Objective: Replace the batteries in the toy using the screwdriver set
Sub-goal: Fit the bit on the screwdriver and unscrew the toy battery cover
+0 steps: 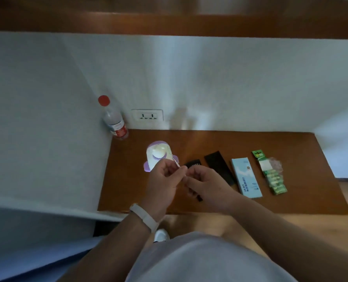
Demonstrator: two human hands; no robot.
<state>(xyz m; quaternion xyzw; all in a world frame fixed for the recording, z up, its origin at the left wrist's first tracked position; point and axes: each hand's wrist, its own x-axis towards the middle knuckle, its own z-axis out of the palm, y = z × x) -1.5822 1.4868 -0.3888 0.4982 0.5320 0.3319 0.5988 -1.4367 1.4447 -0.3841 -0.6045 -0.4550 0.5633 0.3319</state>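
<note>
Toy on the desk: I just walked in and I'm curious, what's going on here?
A person holds a thin screwdriver between both hands, left hand pinching its upper part, right hand at its lower end. The toy sits untouched on the desk; the battery pack waits to the right.

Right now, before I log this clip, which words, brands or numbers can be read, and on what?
No text is legible.
Pale blue flat cardboard box: dark print towards its near end, too blurred.
Green strip pack of batteries: yellow logo at its far end, unreadable.
Clear plastic bottle with red cap: red label, markings too small.
</note>
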